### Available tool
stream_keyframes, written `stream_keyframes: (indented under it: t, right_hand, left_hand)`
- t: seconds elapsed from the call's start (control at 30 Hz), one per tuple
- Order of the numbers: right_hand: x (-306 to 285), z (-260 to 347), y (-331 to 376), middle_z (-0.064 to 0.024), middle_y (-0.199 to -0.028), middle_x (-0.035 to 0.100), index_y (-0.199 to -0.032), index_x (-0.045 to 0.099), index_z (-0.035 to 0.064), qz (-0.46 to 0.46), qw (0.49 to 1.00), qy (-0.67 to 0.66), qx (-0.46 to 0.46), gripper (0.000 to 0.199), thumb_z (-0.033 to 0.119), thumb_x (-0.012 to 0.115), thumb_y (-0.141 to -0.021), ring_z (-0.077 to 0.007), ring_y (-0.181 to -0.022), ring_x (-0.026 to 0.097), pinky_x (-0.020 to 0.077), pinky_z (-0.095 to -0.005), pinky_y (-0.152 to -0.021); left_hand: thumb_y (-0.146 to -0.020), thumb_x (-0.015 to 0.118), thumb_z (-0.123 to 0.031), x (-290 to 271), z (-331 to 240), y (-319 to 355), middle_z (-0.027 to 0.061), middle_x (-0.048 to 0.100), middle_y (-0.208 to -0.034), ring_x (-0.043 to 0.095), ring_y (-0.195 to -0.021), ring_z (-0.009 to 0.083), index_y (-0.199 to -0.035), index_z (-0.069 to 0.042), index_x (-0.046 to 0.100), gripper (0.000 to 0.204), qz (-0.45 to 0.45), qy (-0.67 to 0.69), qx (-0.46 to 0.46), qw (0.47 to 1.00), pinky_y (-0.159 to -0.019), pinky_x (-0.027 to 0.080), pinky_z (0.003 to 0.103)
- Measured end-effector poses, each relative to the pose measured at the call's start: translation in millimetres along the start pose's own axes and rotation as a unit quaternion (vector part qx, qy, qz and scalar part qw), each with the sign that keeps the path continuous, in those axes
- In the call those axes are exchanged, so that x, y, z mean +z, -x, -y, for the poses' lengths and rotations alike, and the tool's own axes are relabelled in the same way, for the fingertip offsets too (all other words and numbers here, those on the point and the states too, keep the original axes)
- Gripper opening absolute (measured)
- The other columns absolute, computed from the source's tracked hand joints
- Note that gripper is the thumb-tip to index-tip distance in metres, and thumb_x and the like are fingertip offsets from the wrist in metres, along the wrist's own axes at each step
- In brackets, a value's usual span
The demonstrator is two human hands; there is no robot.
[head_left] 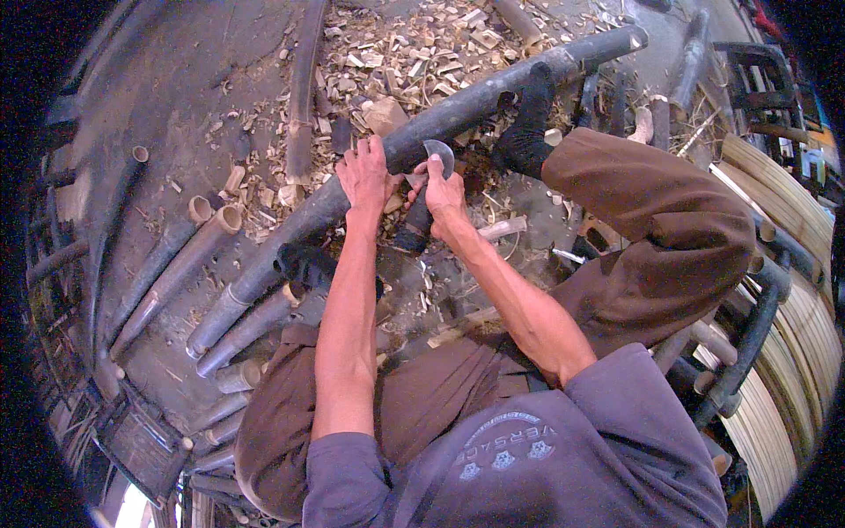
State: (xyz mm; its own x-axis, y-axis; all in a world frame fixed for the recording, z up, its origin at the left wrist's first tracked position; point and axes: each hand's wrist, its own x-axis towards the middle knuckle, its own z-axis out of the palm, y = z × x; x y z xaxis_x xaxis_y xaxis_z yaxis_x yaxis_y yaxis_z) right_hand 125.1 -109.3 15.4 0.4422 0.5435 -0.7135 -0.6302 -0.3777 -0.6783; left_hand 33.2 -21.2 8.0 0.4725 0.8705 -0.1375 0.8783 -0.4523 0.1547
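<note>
The head camera, the left of two worn side by side, looked steeply down and forward from above the person's own chest, in a wide, upright, unmirrored fisheye view. The grey T-shirt (537, 488) filled much of the bottom edge, close to the lens; the left hand (363, 179) and right hand (445, 197) lay farther off, above the centre. Beyond them the view reached across the floor (211, 70), while pale slats (783, 387) curved along the dark right rim.
</note>
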Motion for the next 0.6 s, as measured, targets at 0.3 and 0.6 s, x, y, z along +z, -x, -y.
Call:
stream_keyframes:
  t: [0.3, 0.6]
  right_hand:
    - [22, 27, -6, -0.0080, -0.057, 0.048, -0.082, 0.049, 0.0056, -0.023, 0.985, -0.090, 0.143, 0.032, 0.031, 0.042, -0.100, -0.0217, -0.046, 0.050, 0.0458, -0.0427, -0.045]
    - [44, 20, -8, -0.0233, -0.088, 0.064, -0.093, 0.059, -0.0079, -0.092, 0.990, -0.005, 0.107, 0.048, 0.039, 0.048, -0.094, -0.0368, -0.081, 0.063, 0.0496, -0.0472, -0.070]
  left_hand:
    - [-0.061, 0.080, -0.039, 22, 15, 2, 0.0095, 0.060, -0.105, 0.059, -0.097, 0.0309, -0.114, -0.010, 0.052, 0.067, -0.062, 0.005, 0.015, 0.998, -0.080, 0.046, 0.044]
    - [-0.057, 0.084, -0.038, 18, 25, 1, 0.0114, 0.062, -0.104, 0.059, -0.102, 0.0334, -0.110, -0.009, 0.053, 0.068, -0.034, 0.040, 0.009, 0.999, -0.081, 0.048, 0.047]
